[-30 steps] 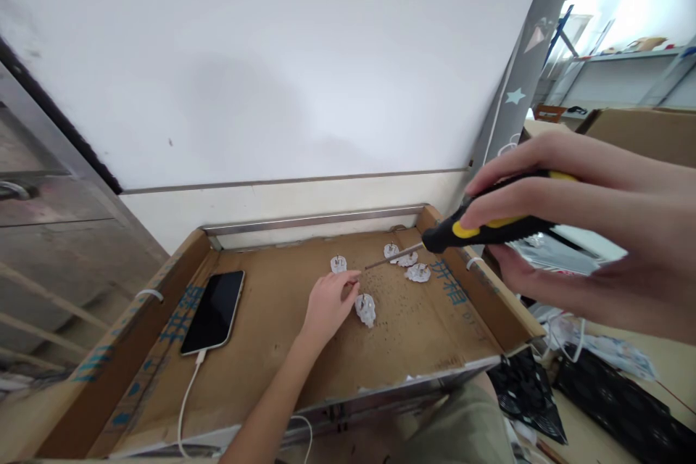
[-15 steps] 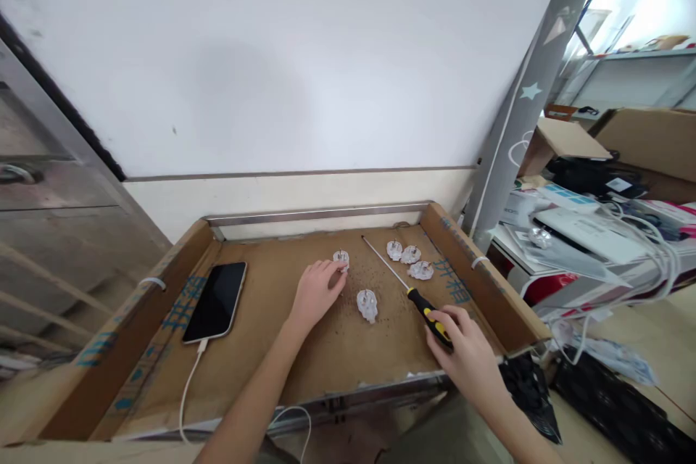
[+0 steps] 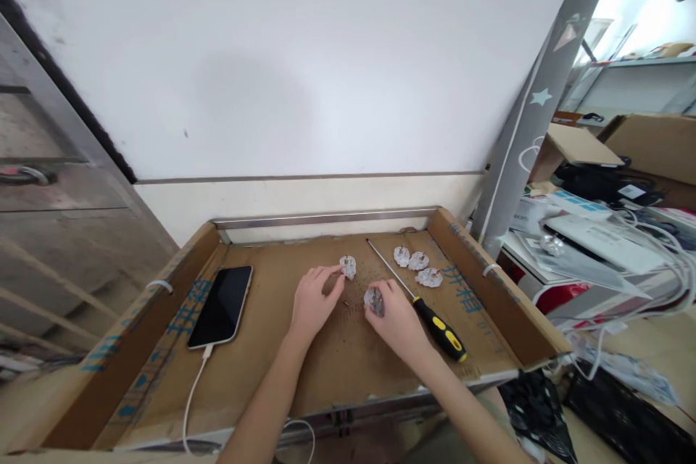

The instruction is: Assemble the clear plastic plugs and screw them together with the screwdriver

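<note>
Plug pieces of clear plastic lie on a cardboard tray (image 3: pixel 163 319), and every position below is given relative to that tray. At its left side rests a black phone (image 3: pixel 222 306), screen up, with a white cable (image 3: pixel 190 395) running off the near edge. Near the tray's middle, the left hand (image 3: pixel 312 302) lies palm down, its fingertips (image 3: pixel 338 275) touching, perhaps lightly pinching, a small clear plug piece (image 3: pixel 348 266); whether the fingers are closed on it cannot be told. Just right of centre, the right hand (image 3: pixel 396 319) has its fingers curled together around a second clear plug piece (image 3: pixel 373 300), which sits at or just above the tray floor. Beside that hand, touching nothing but the cardboard, lies a screwdriver (image 3: pixel 418 301) with a black and yellow handle, its shaft pointing toward the far wall. Three more clear pieces (image 3: pixel 417 267) sit in the far right corner. Dark specks, possibly small screws, dot the floor near the centre.

Risk, as a judgement: the pieces are small and smooth, so a loose pinch could let one slip and scatter the specks; the right forearm passes close to the screwdriver and could roll it.

Change since half a second ago: the right hand has left the screwdriver handle and moved to the central plug piece. The screwdriver now lies free, and the left hand stays at the same small piece.
</note>
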Demonstrator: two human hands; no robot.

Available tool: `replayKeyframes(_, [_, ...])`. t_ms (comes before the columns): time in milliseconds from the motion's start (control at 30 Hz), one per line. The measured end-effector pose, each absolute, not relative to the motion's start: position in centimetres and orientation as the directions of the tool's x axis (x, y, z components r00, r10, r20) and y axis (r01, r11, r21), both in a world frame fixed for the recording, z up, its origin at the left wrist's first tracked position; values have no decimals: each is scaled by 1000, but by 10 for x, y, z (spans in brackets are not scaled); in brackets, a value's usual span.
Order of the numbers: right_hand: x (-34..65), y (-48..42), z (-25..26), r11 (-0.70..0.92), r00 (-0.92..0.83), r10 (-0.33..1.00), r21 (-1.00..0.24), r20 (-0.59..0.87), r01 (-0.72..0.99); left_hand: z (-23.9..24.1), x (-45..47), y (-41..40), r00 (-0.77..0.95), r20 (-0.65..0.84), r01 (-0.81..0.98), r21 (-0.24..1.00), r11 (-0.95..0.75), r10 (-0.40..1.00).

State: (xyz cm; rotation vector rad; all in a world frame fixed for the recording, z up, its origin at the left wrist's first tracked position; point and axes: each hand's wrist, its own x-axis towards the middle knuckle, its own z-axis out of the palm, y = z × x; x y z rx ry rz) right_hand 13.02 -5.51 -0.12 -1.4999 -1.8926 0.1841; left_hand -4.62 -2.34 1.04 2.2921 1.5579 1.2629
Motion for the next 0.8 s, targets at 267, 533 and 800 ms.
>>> replayKeyframes(267, [134, -25, 6, 378, -7, 876, -677, 483, 631, 7, -26, -30, 365, 466, 726, 399, -560, 806])
replayKeyframes(533, [119, -33, -6, 428, 0, 865, -739, 501, 520, 4, -28, -28, 333, 468, 748, 397, -532, 819])
replayKeyframes(800, [122, -34, -10, 430, 24, 867, -771, 498, 469, 5, -23, -30, 360, 439, 762, 372, -531, 824])
